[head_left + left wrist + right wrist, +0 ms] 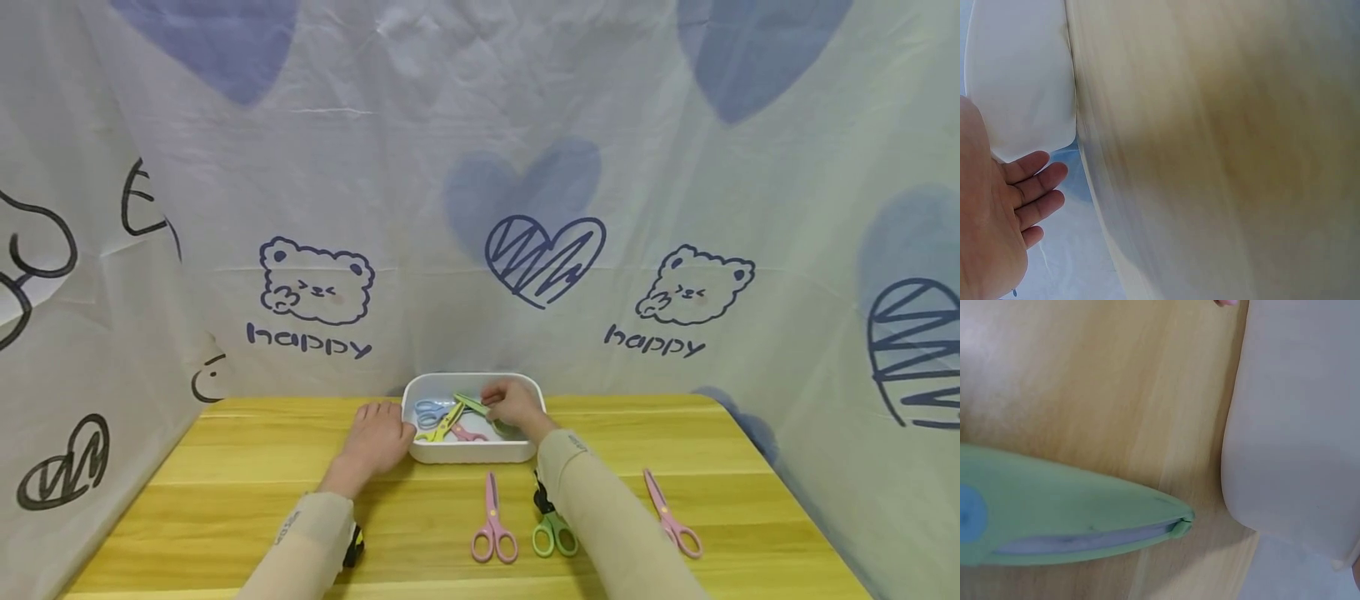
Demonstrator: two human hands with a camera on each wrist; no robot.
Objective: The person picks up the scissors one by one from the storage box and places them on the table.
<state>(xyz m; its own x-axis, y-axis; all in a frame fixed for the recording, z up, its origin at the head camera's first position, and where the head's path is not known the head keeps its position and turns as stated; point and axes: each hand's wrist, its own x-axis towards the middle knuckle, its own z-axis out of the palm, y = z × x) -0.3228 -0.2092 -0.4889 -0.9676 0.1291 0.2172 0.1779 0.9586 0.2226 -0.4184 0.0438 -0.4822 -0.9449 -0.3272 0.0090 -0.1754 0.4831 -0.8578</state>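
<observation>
A white bin (472, 452) stands at the back edge of the table. Inside lie blue scissors (427, 416), yellow scissors (448, 422) and pink scissors (468, 434), overlapping one another. My right hand (513, 404) reaches in over the bin's right side and pinches green scissors (471, 404), whose blades point left and whose middle the fingers hide. My left hand (378, 437) rests against the bin's left side; in the left wrist view its fingers (1041, 184) extend loosely past the bin's corner. Neither wrist view shows what my right hand grips.
On the table (420, 517) in front of the bin lie pink scissors (492, 521), another green pair (553, 533) partly covered by my right wrist, and a second pink pair (675, 521) farther right. A printed cloth (435, 192) hangs behind the table.
</observation>
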